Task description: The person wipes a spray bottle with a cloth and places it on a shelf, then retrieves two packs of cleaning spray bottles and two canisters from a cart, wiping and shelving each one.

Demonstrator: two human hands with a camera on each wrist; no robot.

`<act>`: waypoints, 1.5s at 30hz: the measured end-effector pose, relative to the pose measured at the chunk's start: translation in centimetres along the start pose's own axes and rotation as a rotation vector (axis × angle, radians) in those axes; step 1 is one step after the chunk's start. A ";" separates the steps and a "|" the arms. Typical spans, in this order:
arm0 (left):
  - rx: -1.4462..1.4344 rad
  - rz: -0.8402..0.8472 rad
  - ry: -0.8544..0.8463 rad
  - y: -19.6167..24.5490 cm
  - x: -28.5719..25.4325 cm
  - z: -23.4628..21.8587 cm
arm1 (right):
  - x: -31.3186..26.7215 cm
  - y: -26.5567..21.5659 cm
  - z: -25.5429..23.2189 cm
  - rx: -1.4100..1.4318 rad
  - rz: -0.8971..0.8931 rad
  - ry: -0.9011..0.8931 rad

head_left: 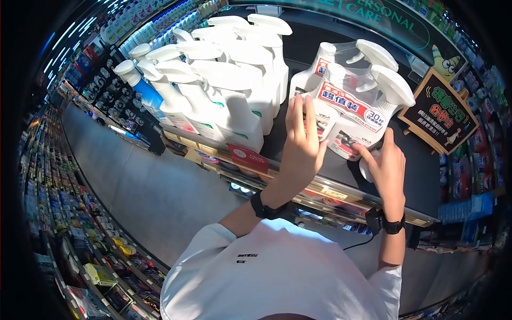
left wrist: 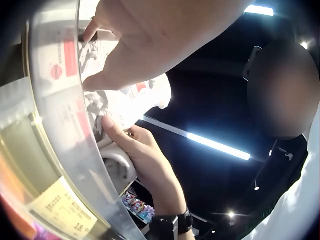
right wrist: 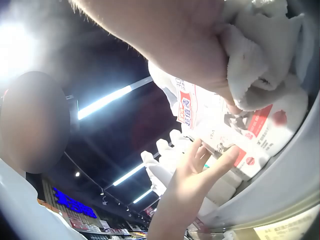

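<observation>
White spray bottles shrink-wrapped in twin packs point(head_left: 349, 109), with red and white labels, stand at the right of the dark shelf top. My left hand point(head_left: 303, 146) rests on the left side of the front pack, its fingers fairly straight. On the opposite side, my right hand point(head_left: 388, 168) touches the pack's lower right with its thumb. It also holds a white cloth point(right wrist: 245, 75), bunched under the palm, and part of this cloth shows below the hand in the head view. Both hands frame the lower part of the pack in the right wrist view.
Several rows of white spray bottles point(head_left: 224, 96) fill the shelf's left half. A small chalkboard sign point(head_left: 440, 112) stands at the right. Price tags point(head_left: 333, 192) line the front edge. The aisle floor point(head_left: 144, 197) lies to the left, beside stocked shelves point(head_left: 80, 234).
</observation>
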State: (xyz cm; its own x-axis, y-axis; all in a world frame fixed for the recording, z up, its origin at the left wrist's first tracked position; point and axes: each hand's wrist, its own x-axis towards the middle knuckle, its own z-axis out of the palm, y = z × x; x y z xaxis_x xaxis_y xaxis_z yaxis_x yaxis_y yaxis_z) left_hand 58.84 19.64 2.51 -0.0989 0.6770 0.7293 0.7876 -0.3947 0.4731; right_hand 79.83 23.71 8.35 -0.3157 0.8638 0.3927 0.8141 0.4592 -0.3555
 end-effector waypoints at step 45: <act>0.088 -0.054 -0.191 0.5 -2.1 0.5 | 3.6 4.3 0.9 0.218 -0.018 -0.270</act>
State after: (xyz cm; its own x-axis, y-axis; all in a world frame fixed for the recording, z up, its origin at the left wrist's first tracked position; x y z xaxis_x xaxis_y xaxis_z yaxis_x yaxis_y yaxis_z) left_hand 59.74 18.34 0.97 -0.0325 0.8044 0.5932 0.8352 -0.3042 0.4582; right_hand 81.71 28.99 7.50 -0.4703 0.8654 0.1727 0.6932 0.4834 -0.5346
